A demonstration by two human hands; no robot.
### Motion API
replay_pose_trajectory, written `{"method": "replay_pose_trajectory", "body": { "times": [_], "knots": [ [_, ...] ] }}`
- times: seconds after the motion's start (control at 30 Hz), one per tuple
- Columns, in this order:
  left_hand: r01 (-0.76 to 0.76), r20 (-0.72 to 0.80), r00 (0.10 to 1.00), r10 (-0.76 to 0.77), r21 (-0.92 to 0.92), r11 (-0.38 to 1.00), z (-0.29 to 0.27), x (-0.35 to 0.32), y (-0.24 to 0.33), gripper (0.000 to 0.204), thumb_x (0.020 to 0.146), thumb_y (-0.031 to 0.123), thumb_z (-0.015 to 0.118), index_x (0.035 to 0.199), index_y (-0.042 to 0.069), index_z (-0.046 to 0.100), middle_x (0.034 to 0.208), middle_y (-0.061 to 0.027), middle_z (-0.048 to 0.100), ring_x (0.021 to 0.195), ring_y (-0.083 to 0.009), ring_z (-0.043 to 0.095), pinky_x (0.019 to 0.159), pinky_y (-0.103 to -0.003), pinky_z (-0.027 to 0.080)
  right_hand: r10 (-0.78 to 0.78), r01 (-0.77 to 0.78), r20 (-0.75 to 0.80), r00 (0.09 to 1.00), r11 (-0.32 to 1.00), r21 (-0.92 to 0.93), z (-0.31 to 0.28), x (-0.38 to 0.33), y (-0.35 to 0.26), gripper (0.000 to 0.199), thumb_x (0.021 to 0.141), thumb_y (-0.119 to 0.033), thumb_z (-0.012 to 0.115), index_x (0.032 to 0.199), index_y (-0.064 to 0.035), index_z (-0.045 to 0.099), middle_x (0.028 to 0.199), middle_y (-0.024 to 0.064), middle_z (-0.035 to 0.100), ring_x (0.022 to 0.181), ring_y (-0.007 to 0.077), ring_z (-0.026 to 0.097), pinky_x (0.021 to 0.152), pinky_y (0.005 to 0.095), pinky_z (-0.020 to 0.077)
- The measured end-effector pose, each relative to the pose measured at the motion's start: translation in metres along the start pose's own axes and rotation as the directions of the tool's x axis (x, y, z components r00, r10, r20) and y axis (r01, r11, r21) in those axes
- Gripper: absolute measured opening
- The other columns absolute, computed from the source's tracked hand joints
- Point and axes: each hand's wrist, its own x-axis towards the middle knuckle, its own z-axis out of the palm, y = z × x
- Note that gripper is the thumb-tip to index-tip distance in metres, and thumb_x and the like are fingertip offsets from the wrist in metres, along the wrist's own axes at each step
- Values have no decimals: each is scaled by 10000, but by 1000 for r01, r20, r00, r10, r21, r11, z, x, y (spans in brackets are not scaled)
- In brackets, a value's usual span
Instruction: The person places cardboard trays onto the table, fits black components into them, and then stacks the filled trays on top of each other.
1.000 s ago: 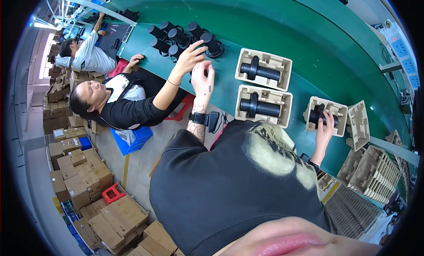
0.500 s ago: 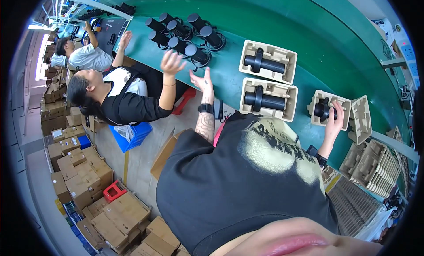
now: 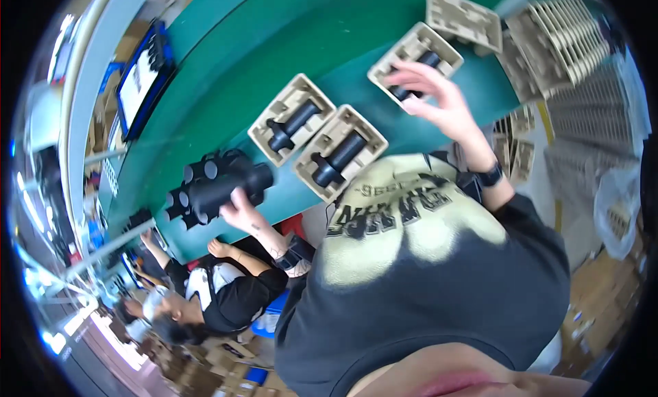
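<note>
My left hand (image 3: pixel 241 212) is closed at the side of a large black cylindrical device (image 3: pixel 218 197), which looks raised above the cluster of similar black devices (image 3: pixel 179 199) on the bench. Some of its fingers are hidden behind the cylinder. My right hand (image 3: pixel 442 102) hovers with fingers apart over a beige moulded pulp tray (image 3: pixel 449 53), partly covering the black device (image 3: pixel 430 59) in it. Two more pulp trays, the far one (image 3: pixel 259 131) and the near one (image 3: pixel 375 145), lie side by side between my hands, each with a black device lying in it.
An upturned pulp tray (image 3: pixel 466 20) lies beyond the right-hand tray, beside a stack of nested trays (image 3: pixel 558 44). A co-worker (image 3: pixel 229 297) sits at the green bench (image 3: pixel 373 51) on the left. Behind the bench stands a screen (image 3: pixel 142 78). Cardboard boxes fill the floor below.
The view has turned. My left hand, spread and empty before, is now closed at a raised black device. My right hand has come off the device in the tray and is spread above it.
</note>
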Motion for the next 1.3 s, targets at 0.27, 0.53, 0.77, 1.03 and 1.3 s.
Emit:
{"method": "replay_pose_trajectory", "body": {
  "times": [0.27,0.53,0.77,1.03,1.3],
  "knots": [
    [-473,931,346,114,68,878,195,-73,125,339,823,199,667,1101,15,607,943,-123,655,867,-279,618,759,-331,489,-106,104,-3,994,978,-180,-22,32,35,457,735,-164,737,1146,-46,575,1102,75,593,1036,189,577,902,294,444],
    [-480,946,260,193,-47,876,265,-121,61,385,808,194,672,1159,65,583,1059,-112,618,1065,-321,547,846,-386,480,355,301,-822,446,805,511,-225,76,119,382,906,-355,584,1065,-8,576,1002,122,585,907,244,628,784,407,560],
    [-714,998,-36,57,-66,697,285,-157,39,570,765,139,665,1295,133,455,1224,-104,520,1239,-397,364,970,-443,433,-30,-435,-840,542,845,-311,-272,86,220,430,866,-321,626,1142,3,560,1110,202,572,939,382,602,821,498,486],
    [-505,998,23,61,-41,862,237,-167,27,336,781,110,597,1117,105,595,1062,-107,611,1114,-340,512,867,-409,487,-170,-20,-185,968,682,-731,-216,87,182,331,773,-136,633,1094,-57,609,1323,161,450,1175,356,475,927,488,396],
    [-426,507,852,130,528,734,205,-75,-37,282,819,178,592,1075,62,610,916,-145,637,837,-325,604,741,-403,486,-112,157,120,986,422,-893,-218,40,162,437,646,35,578,1048,-135,603,1346,133,429,1182,338,479,963,493,386]
  ]
}}
